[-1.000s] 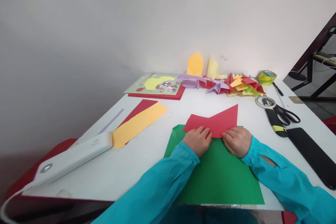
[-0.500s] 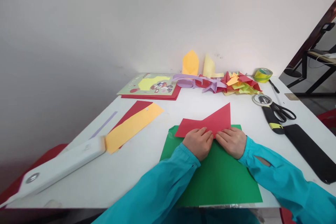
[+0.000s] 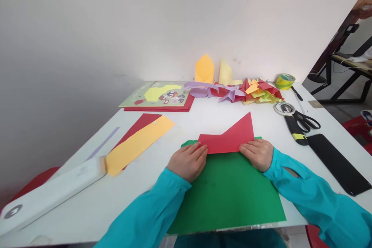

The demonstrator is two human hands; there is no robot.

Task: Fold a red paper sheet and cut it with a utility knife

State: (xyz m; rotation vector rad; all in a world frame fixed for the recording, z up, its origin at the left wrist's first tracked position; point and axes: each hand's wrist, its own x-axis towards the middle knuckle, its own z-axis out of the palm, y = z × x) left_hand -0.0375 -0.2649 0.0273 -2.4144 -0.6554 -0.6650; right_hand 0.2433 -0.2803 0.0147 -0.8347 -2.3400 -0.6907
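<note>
Pale grey wall (image 3: 116, 27) backs one white table (image 3: 110, 197), with a dark-framed desk (image 3: 331, 81) beyond its right side and parts of red seats (image 3: 37, 182) showing low at both sides. One green sheet (image 3: 232, 193) lies at the near edge, and one folded piece of red paper (image 3: 229, 137) sits across its far end, one corner pointing up and away at the right. Both hands hold that piece by its near edge, fingers close together on top: the left hand (image 3: 188, 162) at its left end, the right hand (image 3: 258, 154) at its right.

Two rolls of tape lie on the right, a yellow-green roll (image 3: 284, 83) near the wall and a clear roll (image 3: 280, 114) touching one pair of scissors (image 3: 297, 115). Beside these are one black-and-yellow handle (image 3: 295, 130) and one long black piece (image 3: 338, 162). On the left are one white bar (image 3: 55, 192), one orange strip (image 3: 139, 145) over dark red paper (image 3: 136, 130), and one purple strip (image 3: 103, 143). Farther back lies one illustrated card (image 3: 154, 95), near two upright paper shapes, orange (image 3: 205, 69) and pale yellow (image 3: 225, 73). Folded pieces (image 3: 263, 92) overlap too much to count reliably.
</note>
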